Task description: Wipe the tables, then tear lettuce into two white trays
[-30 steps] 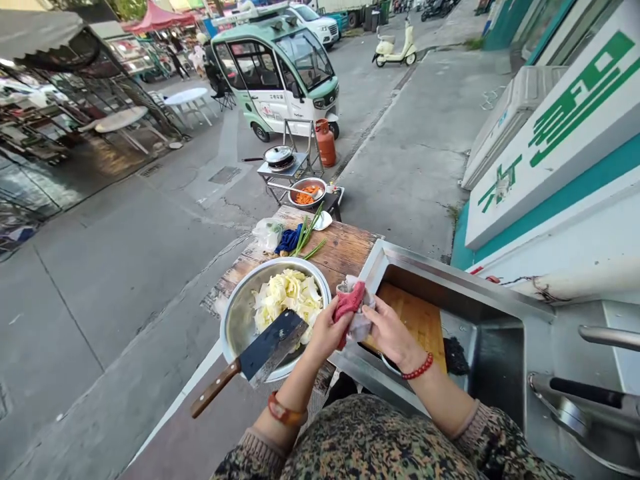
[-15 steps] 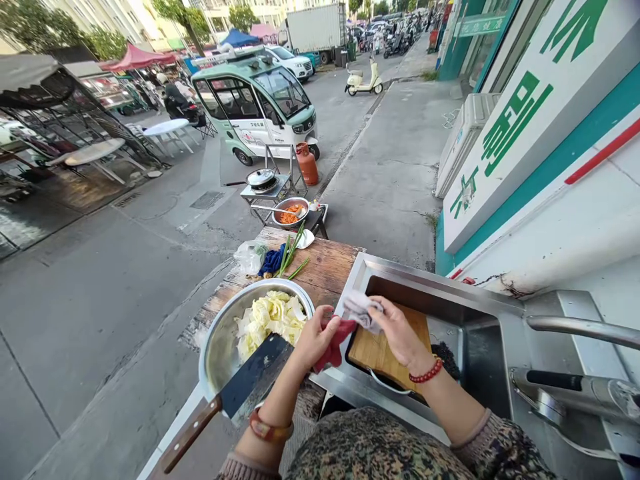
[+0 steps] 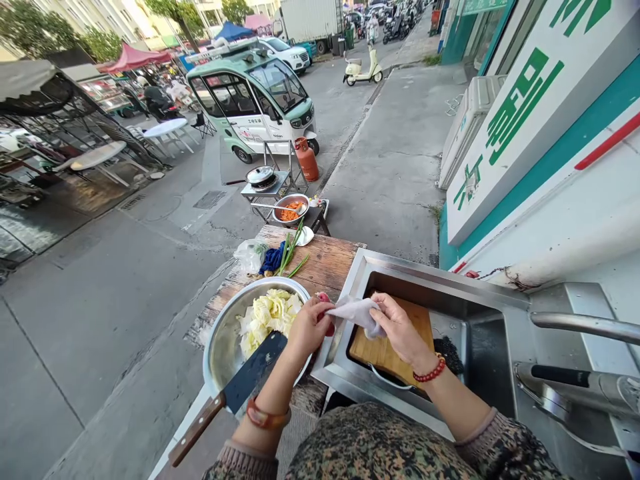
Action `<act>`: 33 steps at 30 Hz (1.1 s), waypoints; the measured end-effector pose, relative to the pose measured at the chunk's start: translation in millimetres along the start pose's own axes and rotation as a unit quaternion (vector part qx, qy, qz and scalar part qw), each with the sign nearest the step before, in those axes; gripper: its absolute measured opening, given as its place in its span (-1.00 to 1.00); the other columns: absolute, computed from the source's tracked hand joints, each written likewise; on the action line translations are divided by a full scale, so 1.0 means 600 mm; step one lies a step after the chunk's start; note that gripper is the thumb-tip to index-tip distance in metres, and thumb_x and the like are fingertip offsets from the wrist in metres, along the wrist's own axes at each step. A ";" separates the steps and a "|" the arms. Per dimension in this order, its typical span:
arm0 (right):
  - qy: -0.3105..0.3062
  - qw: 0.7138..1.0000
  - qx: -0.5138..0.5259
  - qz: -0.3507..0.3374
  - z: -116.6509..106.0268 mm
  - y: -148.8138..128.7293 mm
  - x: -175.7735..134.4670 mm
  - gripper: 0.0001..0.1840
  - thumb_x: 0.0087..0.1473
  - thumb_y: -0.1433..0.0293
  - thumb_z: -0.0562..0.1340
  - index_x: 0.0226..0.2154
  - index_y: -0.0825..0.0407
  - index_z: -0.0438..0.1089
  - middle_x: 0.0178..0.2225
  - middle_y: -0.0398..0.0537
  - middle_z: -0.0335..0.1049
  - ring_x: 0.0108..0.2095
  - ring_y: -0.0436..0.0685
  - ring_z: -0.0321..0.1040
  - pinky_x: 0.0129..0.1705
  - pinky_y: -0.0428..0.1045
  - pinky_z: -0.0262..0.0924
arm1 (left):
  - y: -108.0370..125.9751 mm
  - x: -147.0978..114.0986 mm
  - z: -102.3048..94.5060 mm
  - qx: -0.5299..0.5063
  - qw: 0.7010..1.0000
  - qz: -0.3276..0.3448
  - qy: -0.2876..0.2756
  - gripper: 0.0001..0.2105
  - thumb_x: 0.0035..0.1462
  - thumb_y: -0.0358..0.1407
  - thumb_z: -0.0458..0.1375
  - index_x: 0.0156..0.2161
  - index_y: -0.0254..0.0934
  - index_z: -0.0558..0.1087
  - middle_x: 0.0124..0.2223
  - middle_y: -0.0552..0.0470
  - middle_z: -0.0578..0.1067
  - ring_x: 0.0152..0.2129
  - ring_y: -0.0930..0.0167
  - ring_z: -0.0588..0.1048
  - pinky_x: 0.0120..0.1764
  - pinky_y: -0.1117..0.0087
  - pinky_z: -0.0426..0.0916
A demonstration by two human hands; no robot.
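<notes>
Pale cloth [image 3: 356,311]: held in the air between my two hands, above the near-left edge of the sink [image 3: 450,277]. My left hand [image 3: 309,325] is closed on one end, thumb and fingers pinched together, with a red cloth [image 3: 330,327] bunched in the same grip. My right hand [image 3: 400,330] is pinched on the other end. I judge the pale cloth light, limp and easily creased, unlikely to break; dampness cannot be told. It should be held by its ends, as the middle sags. Below my right hand, a cutting board [image 3: 380,353] sits in the sink. Beside my left arm, a knife [image 3: 255,370] lies across a basin [image 3: 220,347] of chopped cabbage [image 3: 273,310], on a wooden table [image 3: 327,257].
</notes>
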State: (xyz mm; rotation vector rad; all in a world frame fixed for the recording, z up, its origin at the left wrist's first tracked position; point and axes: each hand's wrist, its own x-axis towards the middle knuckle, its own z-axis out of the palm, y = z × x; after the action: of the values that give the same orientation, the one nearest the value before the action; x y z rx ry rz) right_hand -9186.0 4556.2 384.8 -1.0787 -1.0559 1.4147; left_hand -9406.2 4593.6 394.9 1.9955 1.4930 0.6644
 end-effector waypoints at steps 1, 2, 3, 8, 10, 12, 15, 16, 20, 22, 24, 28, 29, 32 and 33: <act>-0.003 1.000 -0.003 -0.004 -0.003 0.000 0.007 -0.84 0.10 0.24 0.18 -0.28 -0.04 0.28 -0.37 -0.17 0.28 -0.42 0.01 0.19 -0.39 -0.08 0.14 | 0.004 0.010 -0.006 0.045 0.999 0.012 -0.002 -0.75 0.09 -0.38 0.08 -0.21 -0.18 0.59 -0.27 -0.02 0.46 -0.30 0.35 0.47 -0.18 0.34 0.36; 0.004 1.000 -0.010 -0.018 -0.009 -0.003 0.018 -0.86 0.06 0.28 0.20 -0.29 -0.04 0.28 -0.36 -0.17 0.29 -0.39 0.02 0.21 -0.36 -0.08 0.15 | 0.008 0.023 -0.011 0.083 0.996 0.023 -0.004 -0.74 0.10 -0.38 0.07 -0.18 -0.17 0.58 -0.22 -0.03 0.47 -0.27 0.34 0.47 -0.18 0.34 0.36; 0.022 0.999 -0.021 -0.041 -0.015 -0.008 0.032 -0.86 0.03 0.33 0.21 -0.30 -0.03 0.28 -0.35 -0.17 0.30 -0.36 0.03 0.23 -0.32 -0.08 0.16 | 0.014 0.038 -0.015 0.115 0.993 0.032 -0.005 -0.74 0.12 -0.37 0.07 -0.16 -0.16 0.58 -0.17 -0.05 0.47 -0.24 0.34 0.47 -0.18 0.35 0.35; 0.130 0.970 -0.092 -0.184 -0.052 -0.065 0.124 -0.89 -0.06 0.45 0.20 -0.37 -0.01 0.29 -0.37 -0.17 0.33 -0.31 0.03 0.28 -0.24 -0.06 0.14 | 0.052 0.129 -0.037 0.242 0.968 0.045 0.051 -0.75 0.19 -0.29 0.04 -0.13 -0.14 0.56 -0.10 -0.05 0.45 -0.21 0.33 0.47 -0.30 0.40 0.31; 0.150 0.955 -0.114 -0.230 -0.058 -0.089 0.147 -0.91 -0.04 0.46 0.19 -0.38 0.00 0.30 -0.38 -0.17 0.34 -0.32 0.03 0.29 -0.24 -0.06 0.14 | 0.069 0.155 -0.051 0.281 0.955 0.050 0.083 -0.74 0.21 -0.24 0.02 -0.11 -0.13 0.54 -0.09 -0.05 0.44 -0.23 0.33 0.47 -0.34 0.40 0.28; 0.157 0.944 -0.131 -0.260 -0.057 -0.101 0.156 -0.91 -0.03 0.46 0.17 -0.38 -0.01 0.31 -0.37 -0.16 0.35 -0.31 0.03 0.29 -0.24 -0.07 0.16 | 0.078 0.169 -0.061 0.319 0.941 0.058 0.100 -0.72 0.23 -0.22 0.01 -0.07 -0.13 0.52 -0.08 -0.07 0.43 -0.26 0.32 0.47 -0.36 0.39 0.26; 0.151 0.938 -0.169 -0.263 -0.052 -0.071 0.150 -0.87 -0.06 0.50 0.14 -0.39 -0.01 0.32 -0.37 -0.16 0.37 -0.31 0.04 0.31 -0.20 -0.05 0.19 | 0.064 0.167 -0.056 0.375 0.922 0.063 0.074 -0.70 0.25 -0.22 -0.05 -0.06 -0.13 0.51 -0.06 -0.10 0.41 -0.29 0.30 0.47 -0.34 0.34 0.26; 0.144 0.940 -0.184 -0.249 -0.050 -0.047 0.143 -0.86 -0.07 0.52 0.13 -0.40 -0.01 0.32 -0.38 -0.16 0.38 -0.32 0.04 0.31 -0.20 -0.04 0.20 | 0.052 0.162 -0.047 0.390 0.917 0.064 0.050 -0.68 0.26 -0.24 -0.07 -0.06 -0.13 0.51 -0.06 -0.11 0.41 -0.30 0.30 0.47 -0.32 0.33 0.27; 0.055 0.958 -0.258 -0.112 -0.042 0.091 0.093 -0.79 -0.11 0.56 0.10 -0.41 0.00 0.35 -0.39 -0.11 0.43 -0.33 0.08 0.37 -0.17 0.02 0.26 | -0.015 0.120 0.002 0.388 0.914 0.050 -0.106 -0.75 0.20 -0.29 0.02 -0.14 -0.17 0.54 -0.08 -0.12 0.42 -0.26 0.29 0.48 -0.24 0.30 0.31; -0.001 0.955 -0.290 -0.061 -0.037 0.153 0.058 -0.72 -0.13 0.58 0.11 -0.34 0.00 0.40 -0.30 -0.07 0.48 -0.21 0.13 0.39 -0.05 0.08 0.24 | -0.043 0.092 0.022 0.337 0.930 0.024 -0.147 -0.80 0.13 -0.27 0.11 -0.20 -0.18 0.56 -0.09 -0.09 0.43 -0.25 0.29 0.49 -0.21 0.30 0.33; -0.036 0.960 -0.277 -0.028 -0.029 0.188 0.026 -0.69 -0.12 0.56 0.15 -0.27 0.00 0.43 -0.20 -0.03 0.49 -0.12 0.16 0.38 0.05 0.13 0.20 | -0.056 0.063 0.035 0.242 0.963 -0.010 -0.117 -0.78 0.10 -0.23 0.14 -0.17 -0.19 0.55 -0.10 -0.07 0.44 -0.23 0.30 0.49 -0.16 0.29 0.34; -0.034 0.994 -0.076 0.071 0.003 0.169 -0.004 -0.64 0.03 0.30 0.21 -0.07 0.00 0.37 -0.11 0.04 0.47 -0.11 0.15 0.40 -0.01 0.13 0.27 | -0.038 0.014 0.047 -0.054 0.997 -0.054 -0.033 -0.70 0.14 -0.21 0.10 -0.06 -0.25 0.50 -0.12 -0.08 0.50 -0.14 0.30 0.47 -0.02 0.25 0.32; -0.042 0.995 -0.009 0.090 0.013 0.153 -0.005 -0.57 0.07 0.24 0.20 0.01 -0.03 0.33 -0.05 0.05 0.44 -0.09 0.16 0.40 -0.03 0.12 0.29 | -0.028 0.003 0.049 -0.126 0.990 -0.056 -0.041 -0.68 0.15 -0.21 0.10 -0.03 -0.26 0.50 -0.10 -0.09 0.51 -0.11 0.29 0.47 0.00 0.24 0.32; -0.077 0.984 0.118 0.112 0.036 0.110 -0.003 -0.50 0.11 0.13 0.16 0.09 -0.09 0.24 0.06 0.05 0.36 -0.05 0.17 0.37 -0.13 0.09 0.33 | -0.004 -0.031 0.057 -0.275 0.955 -0.062 -0.093 -0.64 0.15 -0.15 0.12 0.02 -0.23 0.49 0.02 -0.12 0.50 -0.05 0.27 0.45 0.02 0.25 0.32; -0.071 0.984 0.119 0.111 0.039 0.100 -0.003 -0.53 0.09 0.13 0.18 0.03 -0.07 0.27 0.02 0.05 0.38 -0.08 0.16 0.38 -0.18 0.06 0.33 | 0.000 -0.042 0.060 -0.307 0.944 -0.073 -0.098 -0.64 0.14 -0.14 0.14 -0.01 -0.24 0.50 0.02 -0.12 0.50 -0.06 0.27 0.46 0.00 0.25 0.33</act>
State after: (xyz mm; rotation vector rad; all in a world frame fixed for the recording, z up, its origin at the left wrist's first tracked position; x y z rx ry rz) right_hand -9221.3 4547.6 331.3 -0.9534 -0.8584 1.7695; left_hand -9388.5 4564.3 367.3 1.4134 1.1214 0.7326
